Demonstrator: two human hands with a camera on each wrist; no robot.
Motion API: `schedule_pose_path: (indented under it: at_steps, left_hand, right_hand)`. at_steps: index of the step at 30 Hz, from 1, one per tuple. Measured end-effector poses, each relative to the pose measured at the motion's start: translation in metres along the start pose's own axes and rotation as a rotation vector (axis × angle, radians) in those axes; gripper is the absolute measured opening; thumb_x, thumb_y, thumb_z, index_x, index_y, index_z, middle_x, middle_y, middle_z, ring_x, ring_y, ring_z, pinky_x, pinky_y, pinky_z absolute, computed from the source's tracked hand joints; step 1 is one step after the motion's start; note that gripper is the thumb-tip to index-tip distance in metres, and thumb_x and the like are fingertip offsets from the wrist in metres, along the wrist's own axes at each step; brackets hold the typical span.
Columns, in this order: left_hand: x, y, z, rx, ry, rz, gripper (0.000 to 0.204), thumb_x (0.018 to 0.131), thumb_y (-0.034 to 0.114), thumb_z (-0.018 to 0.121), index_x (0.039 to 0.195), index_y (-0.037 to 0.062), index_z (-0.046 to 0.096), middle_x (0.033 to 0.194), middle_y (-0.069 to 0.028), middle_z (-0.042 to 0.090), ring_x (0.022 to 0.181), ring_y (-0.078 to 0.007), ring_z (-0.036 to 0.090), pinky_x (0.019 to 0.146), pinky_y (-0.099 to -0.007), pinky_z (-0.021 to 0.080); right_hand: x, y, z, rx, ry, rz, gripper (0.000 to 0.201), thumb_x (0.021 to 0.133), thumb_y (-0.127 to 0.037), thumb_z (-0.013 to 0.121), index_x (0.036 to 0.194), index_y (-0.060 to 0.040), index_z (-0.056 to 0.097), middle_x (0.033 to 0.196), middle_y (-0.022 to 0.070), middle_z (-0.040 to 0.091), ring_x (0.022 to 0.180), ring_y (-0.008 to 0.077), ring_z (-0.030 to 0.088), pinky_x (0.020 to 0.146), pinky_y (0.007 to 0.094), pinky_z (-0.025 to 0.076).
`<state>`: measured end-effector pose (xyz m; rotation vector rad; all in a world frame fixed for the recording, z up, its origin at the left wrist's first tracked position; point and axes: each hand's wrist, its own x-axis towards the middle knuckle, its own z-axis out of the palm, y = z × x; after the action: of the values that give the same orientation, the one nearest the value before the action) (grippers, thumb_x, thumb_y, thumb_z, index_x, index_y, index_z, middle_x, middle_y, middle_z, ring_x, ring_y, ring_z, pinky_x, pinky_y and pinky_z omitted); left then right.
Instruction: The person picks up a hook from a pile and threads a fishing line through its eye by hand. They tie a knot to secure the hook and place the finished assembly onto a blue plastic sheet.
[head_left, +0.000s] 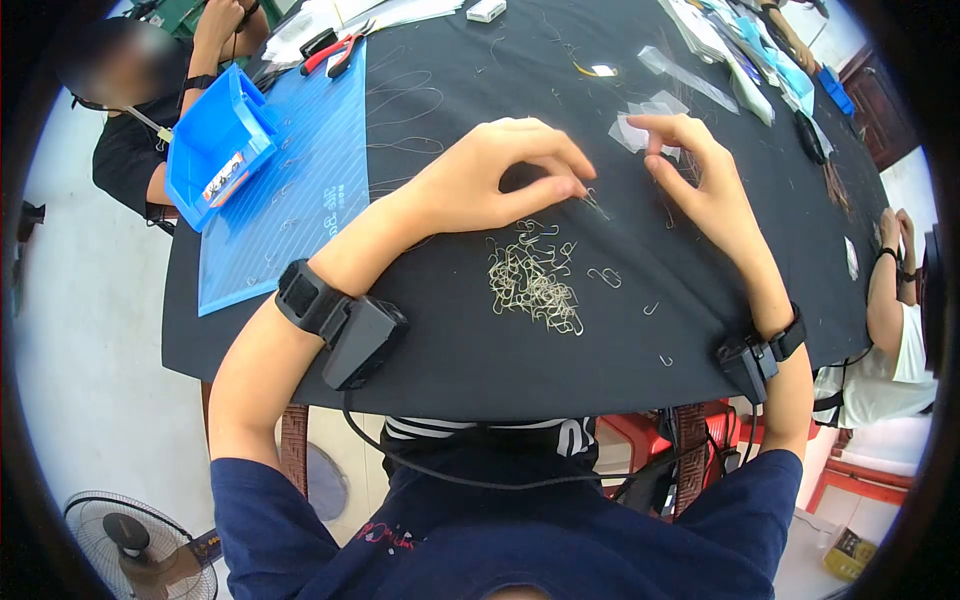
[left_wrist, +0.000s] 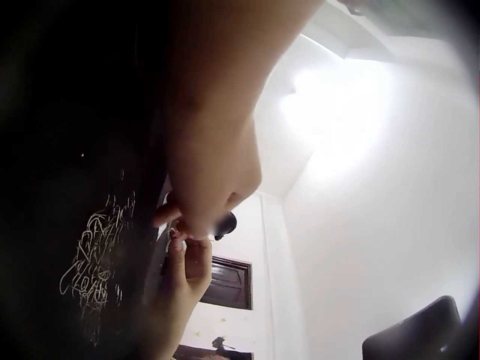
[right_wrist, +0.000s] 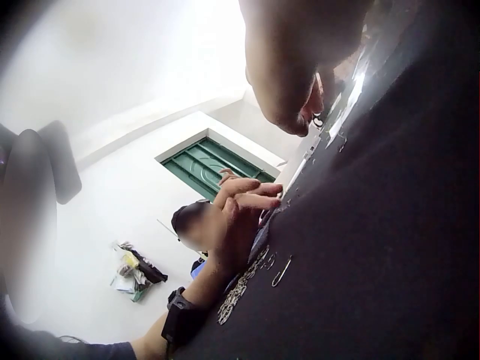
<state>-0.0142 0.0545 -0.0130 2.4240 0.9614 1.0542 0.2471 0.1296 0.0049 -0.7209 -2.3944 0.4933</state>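
A pile of small metal fish hooks (head_left: 535, 285) lies on the black tabletop, also visible as a tangle of hooks (left_wrist: 94, 274) in the left wrist view. Just beyond it, my left hand (head_left: 500, 180) pinches a small fish hook (head_left: 594, 203) between thumb and fingertips. My right hand (head_left: 705, 175) hovers to the right, thumb and index finger apart. Near its fingertips are small clear plastic bags (head_left: 655, 108). Several loose hooks, such as the hook (head_left: 651, 309), lie right of the pile. From the right wrist, a single hook (right_wrist: 283, 271) shows beside the heap.
At left a blue ruled board (head_left: 290, 190) bears hooks with thin lines, a blue bin (head_left: 215, 150) and red-handled pliers (head_left: 335, 52). Papers and plastic packets (head_left: 730, 55) lie far right. Other people sit at left and right. A cable (head_left: 500, 484) runs across my lap.
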Motion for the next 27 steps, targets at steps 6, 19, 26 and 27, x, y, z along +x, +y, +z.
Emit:
schedule_pose_path:
  at_steps: [6,19,26,27]
  left_hand:
    - [0.001,-0.008,0.000,0.251,0.382,-0.130,0.030,0.083,0.006,0.064,0.113,0.0020,0.060,0.094,-0.0052,0.070,0.098,-0.0201,0.065,0.092,-0.0332,0.047]
    - [-0.010,-0.029,0.013,0.627,0.479,-0.227,0.081,0.075,0.015,0.070,0.144,0.0033,0.030,0.135,-0.0164,0.051,0.135,-0.0387,0.033,0.111,-0.0443,0.028]
    - [0.002,-0.012,0.001,0.303,0.276,0.084,0.024,0.074,0.006,0.070,0.098,0.0080,0.066,0.102,-0.0078,0.064,0.105,-0.0282,0.056,0.096,-0.0389,0.042]
    - [0.001,-0.008,0.000,0.202,0.112,0.065,0.019,0.078,0.007,0.068,0.097,0.0088,0.069,0.106,-0.0053,0.063,0.112,-0.0257,0.054,0.101,-0.0383,0.039]
  right_hand:
    - [0.001,-0.006,-0.003,-0.020,0.037,0.037,0.031,0.084,-0.003,0.061,0.113,-0.0092,0.065,0.097,0.0069,0.063,0.087,0.0159,0.061,0.080,0.0314,0.050]
    - [0.001,-0.007,-0.003,-0.037,-0.020,-0.014,0.027,0.082,-0.001,0.060,0.109,-0.0069,0.066,0.102,0.0081,0.065,0.090,0.0172,0.061,0.086,0.0325,0.048]
    - [0.001,-0.007,0.000,0.042,-0.107,-0.107,0.024,0.080,-0.004,0.066,0.104,-0.0050,0.067,0.093,0.0066,0.063,0.084,0.0181,0.058,0.084,0.0329,0.046]
    - [0.001,-0.009,0.000,0.060,-0.179,-0.116,0.025,0.078,-0.003,0.067,0.103,-0.0049,0.067,0.089,0.0047,0.061,0.084,0.0179,0.056,0.085,0.0325,0.044]
